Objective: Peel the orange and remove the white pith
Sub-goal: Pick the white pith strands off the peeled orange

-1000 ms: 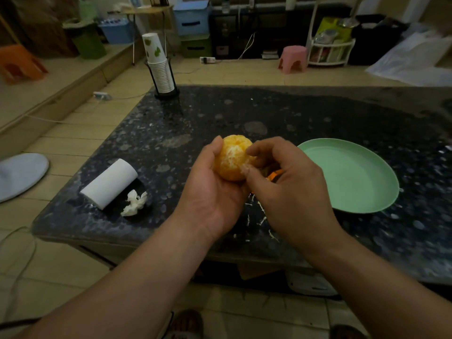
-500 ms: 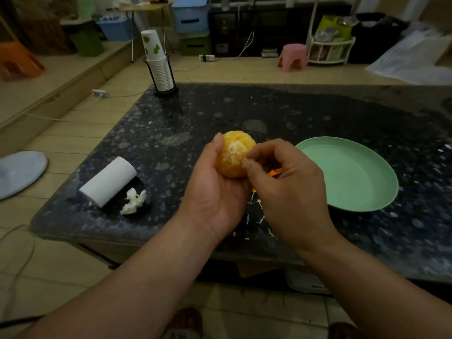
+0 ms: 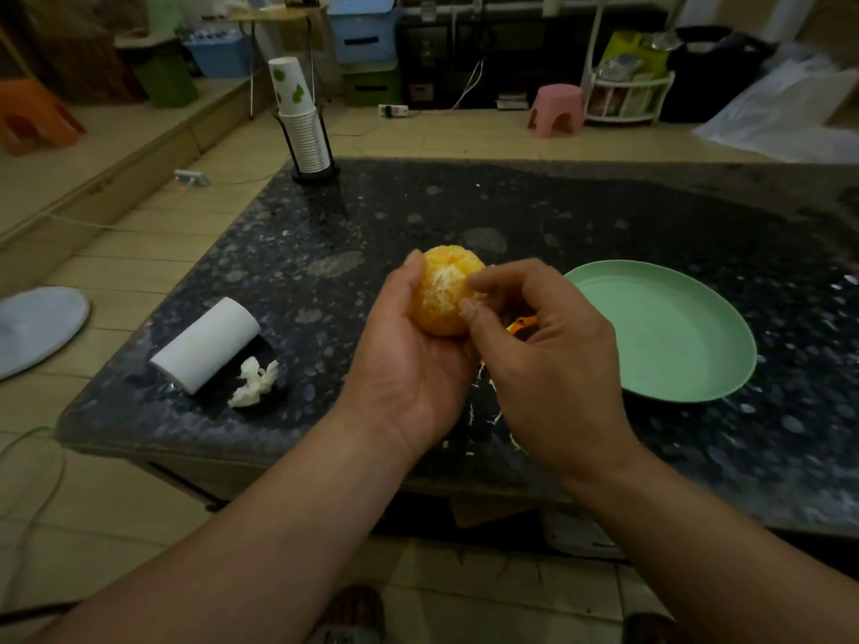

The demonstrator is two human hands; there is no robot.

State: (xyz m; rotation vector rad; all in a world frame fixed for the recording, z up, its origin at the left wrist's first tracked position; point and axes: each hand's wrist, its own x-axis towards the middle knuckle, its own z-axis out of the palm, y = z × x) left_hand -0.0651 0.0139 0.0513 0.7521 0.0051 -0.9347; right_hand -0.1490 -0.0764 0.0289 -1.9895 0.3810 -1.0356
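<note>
Dark speckled stone counter. Round smooth green plate at right. Left hand cups the orange, peeled, pith-streaked, above the counter. Right hand pinches its side, thumb and forefinger. White cylindrical paper roll, crumpled tissue left. Thin pith shreds under hands.

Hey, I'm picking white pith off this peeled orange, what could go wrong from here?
1. The right hand pinches at the orange; digging too hard could tear a segment and leak juice.
2. The left hand holds the orange over the table, beside the green plate rather than above it; pith scraps already lie near the table's front edge, and more may drop to the floor.
</note>
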